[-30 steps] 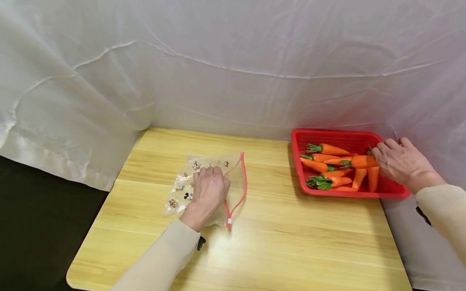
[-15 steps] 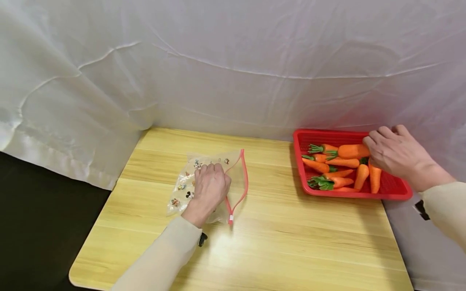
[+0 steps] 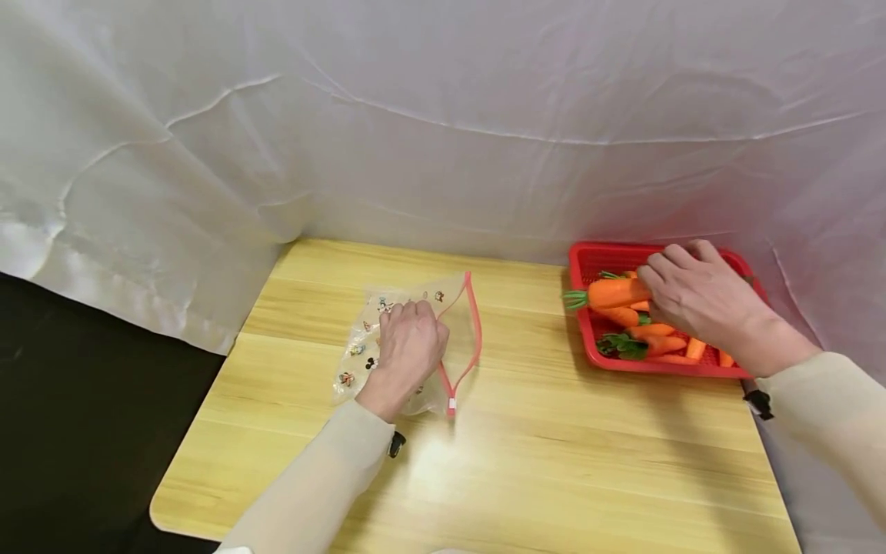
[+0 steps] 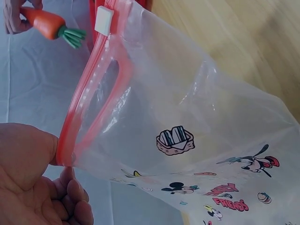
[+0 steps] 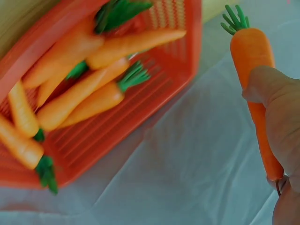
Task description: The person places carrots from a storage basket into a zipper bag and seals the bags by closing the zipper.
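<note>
My left hand (image 3: 410,346) pinches the edge of a clear zip bag (image 4: 187,108) near its red zip strip. The bag carries cartoon prints, its mouth gapes toward the right, and a white slider (image 4: 104,20) sits at one end of the strip. In my right hand (image 3: 706,300) is an orange carrot (image 5: 253,51) with a short green top, gripped along its body with the thumb across it. Seen from the head, this carrot is held above the red basket (image 3: 588,338), its green end pointing left past the rim. Several more carrots (image 5: 89,93) lie in the basket.
The light wooden table (image 3: 554,454) extends between the bag and the basket and toward the front. A pale cloth (image 3: 443,185) hangs along the back and sides. Dark floor (image 3: 90,415) shows at the left.
My right hand has lifted the carrot from among the others and carried it left toward the basket's left rim. The left hand stays at the bag. The head view has shifted slightly.
</note>
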`<state>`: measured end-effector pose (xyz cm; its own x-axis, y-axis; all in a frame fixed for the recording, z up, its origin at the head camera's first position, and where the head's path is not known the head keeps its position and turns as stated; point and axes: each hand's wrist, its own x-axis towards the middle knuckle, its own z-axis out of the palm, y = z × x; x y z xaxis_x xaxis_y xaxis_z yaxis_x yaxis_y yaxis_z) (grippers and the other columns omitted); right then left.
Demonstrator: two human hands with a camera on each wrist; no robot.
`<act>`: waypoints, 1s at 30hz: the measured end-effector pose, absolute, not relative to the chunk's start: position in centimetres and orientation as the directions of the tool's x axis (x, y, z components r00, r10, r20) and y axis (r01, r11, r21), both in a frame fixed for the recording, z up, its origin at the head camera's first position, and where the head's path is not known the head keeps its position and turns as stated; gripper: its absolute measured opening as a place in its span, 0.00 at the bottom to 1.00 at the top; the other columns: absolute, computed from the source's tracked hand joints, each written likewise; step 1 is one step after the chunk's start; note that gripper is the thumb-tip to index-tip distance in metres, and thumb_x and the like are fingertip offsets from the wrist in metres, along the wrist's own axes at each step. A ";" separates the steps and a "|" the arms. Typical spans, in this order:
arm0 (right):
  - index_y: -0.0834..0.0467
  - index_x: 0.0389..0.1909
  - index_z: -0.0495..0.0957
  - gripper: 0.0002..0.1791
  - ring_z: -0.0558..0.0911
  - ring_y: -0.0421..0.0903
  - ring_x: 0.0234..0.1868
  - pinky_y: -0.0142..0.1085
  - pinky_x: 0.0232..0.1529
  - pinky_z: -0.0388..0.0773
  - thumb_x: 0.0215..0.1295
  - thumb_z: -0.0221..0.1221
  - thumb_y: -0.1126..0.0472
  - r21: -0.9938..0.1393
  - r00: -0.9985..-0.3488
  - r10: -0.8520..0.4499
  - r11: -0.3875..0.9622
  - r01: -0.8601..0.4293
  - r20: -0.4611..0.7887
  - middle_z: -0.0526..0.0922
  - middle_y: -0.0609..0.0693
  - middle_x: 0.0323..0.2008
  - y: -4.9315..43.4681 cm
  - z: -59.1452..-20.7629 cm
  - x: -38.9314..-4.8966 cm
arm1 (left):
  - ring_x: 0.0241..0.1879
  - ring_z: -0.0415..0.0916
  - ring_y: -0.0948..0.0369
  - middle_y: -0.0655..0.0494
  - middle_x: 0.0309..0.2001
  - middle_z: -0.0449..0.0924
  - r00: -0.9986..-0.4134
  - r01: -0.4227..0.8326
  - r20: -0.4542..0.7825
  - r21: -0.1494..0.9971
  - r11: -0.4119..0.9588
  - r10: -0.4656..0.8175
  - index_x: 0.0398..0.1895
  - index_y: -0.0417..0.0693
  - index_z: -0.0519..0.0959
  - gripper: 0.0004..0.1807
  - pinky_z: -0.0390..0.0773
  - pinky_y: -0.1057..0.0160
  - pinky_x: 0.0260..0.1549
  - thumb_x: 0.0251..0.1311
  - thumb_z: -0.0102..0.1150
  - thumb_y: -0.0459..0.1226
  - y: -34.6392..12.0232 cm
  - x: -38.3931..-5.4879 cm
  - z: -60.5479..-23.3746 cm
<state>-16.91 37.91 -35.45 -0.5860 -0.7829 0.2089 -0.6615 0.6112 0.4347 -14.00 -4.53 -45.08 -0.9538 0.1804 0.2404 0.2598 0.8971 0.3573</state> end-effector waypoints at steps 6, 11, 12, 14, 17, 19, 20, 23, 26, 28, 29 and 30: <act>0.65 0.42 0.70 0.16 0.72 0.63 0.44 0.57 0.48 0.69 0.58 0.58 0.59 0.425 -0.562 -0.795 0.601 -0.677 0.229 0.75 0.61 0.38 33.8 -36.1 -16.8 | 0.30 0.63 0.52 0.53 0.24 0.66 -0.953 0.258 0.244 0.354 0.899 0.178 0.25 0.48 0.67 0.12 0.64 0.54 0.40 0.68 0.51 0.34 -4.5 -14.2 -44.8; 0.65 0.42 0.71 0.18 0.73 0.62 0.44 0.56 0.49 0.69 0.59 0.63 0.58 0.417 -0.538 -0.802 0.595 -0.687 0.259 0.76 0.60 0.39 30.0 -36.8 -16.7 | 0.31 0.63 0.52 0.53 0.25 0.67 -0.956 0.260 0.228 0.353 0.899 0.187 0.26 0.48 0.67 0.11 0.64 0.54 0.41 0.69 0.50 0.35 -4.2 -14.4 -44.3; 0.65 0.43 0.71 0.19 0.73 0.62 0.44 0.56 0.49 0.69 0.58 0.65 0.58 0.412 -0.538 -0.801 0.598 -0.688 0.263 0.77 0.60 0.40 29.3 -37.0 -16.7 | 0.31 0.63 0.52 0.53 0.25 0.67 -0.955 0.261 0.228 0.350 0.900 0.188 0.26 0.48 0.68 0.11 0.64 0.54 0.41 0.69 0.50 0.36 -4.1 -14.4 -44.3; 0.65 0.43 0.72 0.19 0.73 0.61 0.44 0.55 0.50 0.69 0.58 0.67 0.58 0.406 -0.541 -0.798 0.601 -0.688 0.266 0.77 0.60 0.39 27.8 -37.4 -16.5 | 0.32 0.64 0.52 0.53 0.26 0.68 -0.956 0.260 0.223 0.346 0.902 0.190 0.27 0.47 0.68 0.10 0.64 0.55 0.41 0.69 0.50 0.36 -3.8 -14.4 -44.2; 0.63 0.43 0.72 0.15 0.72 0.60 0.44 0.54 0.51 0.68 0.62 0.63 0.59 0.398 -0.558 -0.788 0.614 -0.682 0.259 0.76 0.58 0.38 25.7 -37.9 -16.2 | 0.33 0.64 0.52 0.53 0.27 0.68 -0.957 0.258 0.221 0.343 0.903 0.189 0.28 0.47 0.69 0.10 0.64 0.54 0.42 0.70 0.49 0.38 -3.5 -14.4 -44.0; 0.63 0.42 0.72 0.12 0.72 0.59 0.43 0.54 0.51 0.68 0.65 0.60 0.59 0.401 -0.564 -0.781 0.622 -0.672 0.268 0.75 0.57 0.36 24.6 -38.2 -16.1 | 0.33 0.64 0.52 0.53 0.26 0.68 -0.952 0.268 0.240 0.339 0.902 0.192 0.28 0.47 0.69 0.11 0.64 0.54 0.41 0.70 0.49 0.38 -3.3 -14.4 -43.9; 0.63 0.41 0.72 0.11 0.72 0.59 0.42 0.54 0.51 0.68 0.65 0.58 0.60 0.404 -0.566 -0.777 0.628 -0.665 0.276 0.74 0.57 0.35 24.2 -38.3 -16.1 | 0.32 0.64 0.52 0.54 0.26 0.67 -0.950 0.271 0.248 0.341 0.900 0.191 0.27 0.47 0.68 0.11 0.64 0.55 0.40 0.70 0.50 0.37 -3.1 -14.4 -43.8; 0.62 0.38 0.72 0.06 0.72 0.59 0.41 0.54 0.51 0.70 0.65 0.54 0.63 0.402 -0.548 -0.770 0.638 -0.657 0.326 0.74 0.57 0.33 23.1 -38.8 -16.1 | 0.30 0.63 0.53 0.54 0.24 0.65 -0.947 0.273 0.261 0.347 0.897 0.187 0.26 0.47 0.68 0.11 0.62 0.57 0.37 0.69 0.50 0.37 -2.7 -14.4 -43.5; 0.62 0.35 0.73 0.04 0.74 0.58 0.40 0.53 0.49 0.71 0.62 0.53 0.65 0.397 -0.521 -0.774 0.633 -0.665 0.361 0.76 0.56 0.32 21.7 -39.5 -16.1 | 0.30 0.63 0.53 0.55 0.25 0.66 -0.956 0.254 0.234 0.355 0.900 0.178 0.27 0.48 0.68 0.11 0.62 0.58 0.37 0.70 0.51 0.38 -2.2 -14.3 -42.9; 0.62 0.34 0.74 0.03 0.75 0.57 0.39 0.51 0.48 0.71 0.62 0.55 0.66 0.398 -0.510 -0.780 0.625 -0.672 0.363 0.77 0.55 0.32 20.5 -40.0 -16.0 | 0.30 0.64 0.53 0.55 0.25 0.67 -0.956 0.254 0.230 0.354 0.900 0.179 0.28 0.48 0.69 0.11 0.63 0.58 0.37 0.71 0.52 0.38 -1.9 -14.2 -42.6; 0.61 0.34 0.74 0.02 0.74 0.57 0.39 0.50 0.47 0.71 0.62 0.55 0.66 0.399 -0.512 -0.781 0.623 -0.673 0.357 0.77 0.54 0.31 19.9 -40.3 -16.0 | 0.30 0.65 0.53 0.55 0.25 0.68 -0.955 0.257 0.234 0.356 0.899 0.180 0.27 0.48 0.70 0.11 0.64 0.58 0.37 0.71 0.52 0.38 -1.7 -14.1 -42.4; 0.61 0.33 0.75 0.01 0.74 0.56 0.39 0.49 0.46 0.70 0.62 0.56 0.66 0.394 -0.513 -0.782 0.623 -0.676 0.354 0.77 0.54 0.31 19.3 -40.5 -15.9 | 0.30 0.66 0.54 0.55 0.25 0.68 -0.954 0.263 0.238 0.358 0.896 0.184 0.27 0.48 0.70 0.12 0.65 0.58 0.37 0.72 0.53 0.39 -1.5 -14.1 -42.2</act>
